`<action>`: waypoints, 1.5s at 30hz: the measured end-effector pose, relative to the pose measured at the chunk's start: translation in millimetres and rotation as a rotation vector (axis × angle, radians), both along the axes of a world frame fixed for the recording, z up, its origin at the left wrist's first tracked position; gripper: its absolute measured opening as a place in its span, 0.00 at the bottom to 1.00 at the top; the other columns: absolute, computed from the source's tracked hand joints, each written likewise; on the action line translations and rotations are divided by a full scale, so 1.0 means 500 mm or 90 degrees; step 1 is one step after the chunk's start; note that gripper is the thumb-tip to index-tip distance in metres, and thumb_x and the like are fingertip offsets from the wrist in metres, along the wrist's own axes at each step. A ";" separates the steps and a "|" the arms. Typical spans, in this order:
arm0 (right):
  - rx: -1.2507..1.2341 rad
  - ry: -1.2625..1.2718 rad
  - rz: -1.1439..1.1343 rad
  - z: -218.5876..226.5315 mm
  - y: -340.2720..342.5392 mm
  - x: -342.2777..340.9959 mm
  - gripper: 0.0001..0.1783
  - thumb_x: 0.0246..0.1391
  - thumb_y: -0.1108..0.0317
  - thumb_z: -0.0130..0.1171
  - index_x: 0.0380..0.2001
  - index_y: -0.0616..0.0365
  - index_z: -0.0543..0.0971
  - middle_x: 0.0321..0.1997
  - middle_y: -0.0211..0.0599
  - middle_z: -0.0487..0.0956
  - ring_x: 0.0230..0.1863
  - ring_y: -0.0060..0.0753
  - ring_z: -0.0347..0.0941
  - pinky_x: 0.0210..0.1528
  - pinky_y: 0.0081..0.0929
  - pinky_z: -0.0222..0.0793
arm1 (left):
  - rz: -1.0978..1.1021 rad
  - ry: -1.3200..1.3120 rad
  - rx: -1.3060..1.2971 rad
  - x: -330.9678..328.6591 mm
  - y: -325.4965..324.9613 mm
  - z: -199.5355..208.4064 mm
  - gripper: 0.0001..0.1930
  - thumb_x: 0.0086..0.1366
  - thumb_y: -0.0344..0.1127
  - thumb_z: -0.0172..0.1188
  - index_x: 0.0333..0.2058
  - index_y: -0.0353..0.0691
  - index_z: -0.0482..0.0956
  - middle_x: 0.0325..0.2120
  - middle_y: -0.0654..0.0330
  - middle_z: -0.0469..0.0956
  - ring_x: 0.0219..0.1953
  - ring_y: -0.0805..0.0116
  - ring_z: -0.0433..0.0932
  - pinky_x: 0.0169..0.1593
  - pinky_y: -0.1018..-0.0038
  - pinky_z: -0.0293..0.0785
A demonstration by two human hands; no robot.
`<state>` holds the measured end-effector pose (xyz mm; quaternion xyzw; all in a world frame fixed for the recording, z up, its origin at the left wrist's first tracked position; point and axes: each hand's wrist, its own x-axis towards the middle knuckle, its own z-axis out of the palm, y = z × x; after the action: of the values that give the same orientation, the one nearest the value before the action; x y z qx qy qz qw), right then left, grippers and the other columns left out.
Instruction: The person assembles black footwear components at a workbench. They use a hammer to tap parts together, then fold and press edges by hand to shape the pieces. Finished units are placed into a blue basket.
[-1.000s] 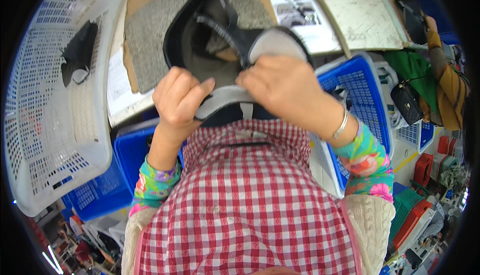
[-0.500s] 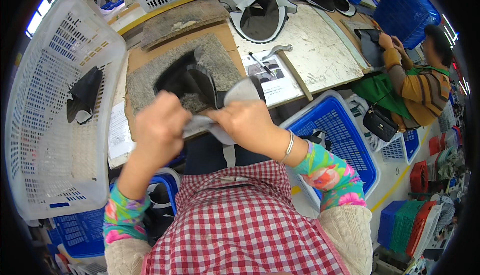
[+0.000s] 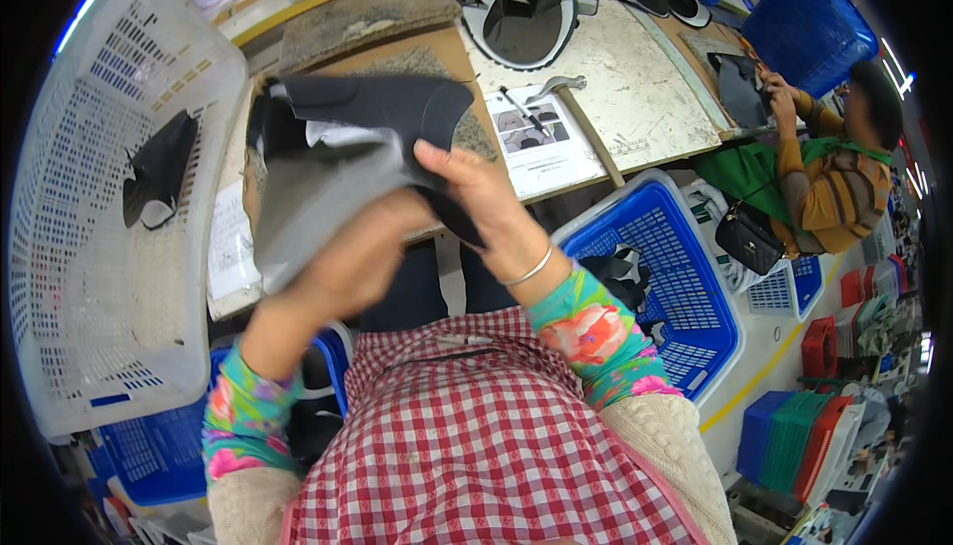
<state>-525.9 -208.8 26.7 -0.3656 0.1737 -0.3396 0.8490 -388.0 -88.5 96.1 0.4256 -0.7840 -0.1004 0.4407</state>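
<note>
A black shoe upper [image 3: 397, 103] with a pale grey lining is held up over the near edge of the bench. My right hand [image 3: 484, 196] grips its right end, with the thumb pressed on top. Smeared by motion, my left hand [image 3: 362, 257] lies against the lower edge of the grey lining; its fingers cannot be made out clearly. Under the upper is a rough grey board [image 3: 481, 138], mostly covered. To the right, a hammer [image 3: 586, 133] and a pen [image 3: 524, 111] lie by a printed sheet [image 3: 541, 163].
A white basket [image 3: 129, 297] with a black piece [image 3: 162, 173] stands at left. Another black-and-white upper [image 3: 523, 24] sits at the bench's back. Right of my lap is a blue basket [image 3: 685, 287] holding pieces. A co-worker [image 3: 834, 168] handles dark material at far right.
The upper has been turned and spread open, showing its black face and grey lining. My right hand has risen slightly with it; my left hand has shifted right. The view has tilted slightly.
</note>
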 end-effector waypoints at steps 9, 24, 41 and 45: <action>-0.620 0.280 -0.068 -0.176 0.027 0.007 0.24 0.58 0.78 0.57 0.59 0.58 0.75 0.53 0.37 0.80 0.54 0.33 0.77 0.57 0.28 0.76 | 0.057 -0.260 -0.031 0.075 -0.060 -0.018 0.20 0.48 0.26 0.72 0.41 0.37 0.79 0.39 0.57 0.75 0.42 0.54 0.78 0.44 0.63 0.79; 0.109 -0.103 0.128 -0.087 0.063 -0.025 0.13 0.71 0.66 0.52 0.48 0.62 0.82 0.41 0.30 0.84 0.39 0.22 0.82 0.39 0.20 0.80 | 0.165 -0.447 -0.084 0.032 0.022 -0.136 0.08 0.50 0.31 0.61 0.30 0.39 0.73 0.25 0.58 0.66 0.29 0.61 0.73 0.31 0.68 0.73; -0.232 0.230 -0.217 0.040 -0.036 0.026 0.19 0.58 0.64 0.72 0.18 0.57 0.75 0.19 0.20 0.72 0.23 0.12 0.64 0.25 0.22 0.64 | 0.350 -0.415 -0.158 -0.003 0.015 0.058 0.27 0.50 0.41 0.74 0.51 0.46 0.82 0.51 0.57 0.78 0.51 0.55 0.76 0.51 0.62 0.72; -0.138 0.282 -0.233 -0.031 -0.022 0.003 0.24 0.58 0.64 0.73 0.14 0.54 0.70 0.18 0.16 0.68 0.21 0.11 0.58 0.22 0.21 0.59 | 0.225 -0.416 -0.021 -0.004 0.006 -0.015 0.28 0.47 0.44 0.75 0.48 0.43 0.81 0.50 0.58 0.79 0.53 0.57 0.77 0.47 0.63 0.77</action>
<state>-524.1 -219.6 11.0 -0.4819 0.3806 -0.4152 0.6712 -389.8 -85.4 88.5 0.5567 -0.7992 0.1312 0.1849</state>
